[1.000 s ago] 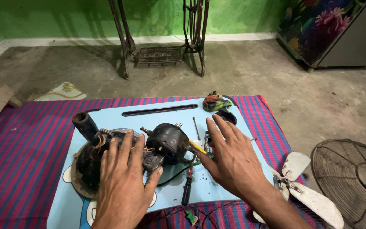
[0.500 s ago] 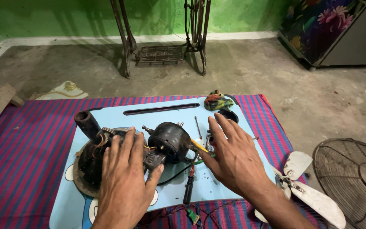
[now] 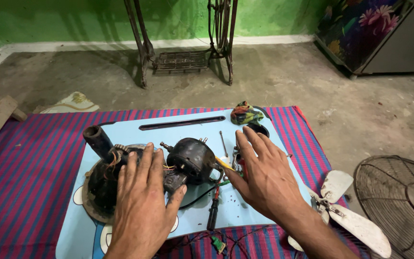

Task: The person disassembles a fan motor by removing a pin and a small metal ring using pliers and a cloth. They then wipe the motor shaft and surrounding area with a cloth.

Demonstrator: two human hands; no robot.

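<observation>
Green wall and bare concrete floor (image 3: 283,81) lie behind a striped red and purple cloth (image 3: 25,192), on which rests a light blue board (image 3: 192,127); the left hand (image 3: 142,204) lies flat with fingers spread over the dark fan motor (image 3: 188,160) and its round base (image 3: 99,184); the right hand (image 3: 264,175), also open and spread, hovers over small tools just right of the motor; white fan blades (image 3: 355,220) and a wire guard (image 3: 403,201) lie on the floor to the right.
</observation>
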